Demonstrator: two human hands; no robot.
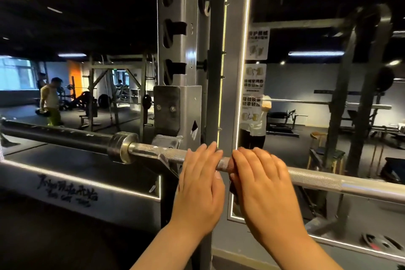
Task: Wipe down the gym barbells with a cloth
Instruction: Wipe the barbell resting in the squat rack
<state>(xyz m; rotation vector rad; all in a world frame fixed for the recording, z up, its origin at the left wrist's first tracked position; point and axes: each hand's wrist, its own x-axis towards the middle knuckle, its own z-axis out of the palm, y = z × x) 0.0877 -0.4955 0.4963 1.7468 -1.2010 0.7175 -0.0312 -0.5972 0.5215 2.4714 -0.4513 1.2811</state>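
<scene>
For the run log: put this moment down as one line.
step: wipe barbell | left hand: grips barbell shaft | right hand: holds dark cloth round shaft | bar: on rack hook

Steel barbell [317, 180] racked, roughly horizontal; knurled shaft, with collar and dark sleeve at left end. Dark cloth [232, 189] on the shaft, mostly hidden.
</scene>
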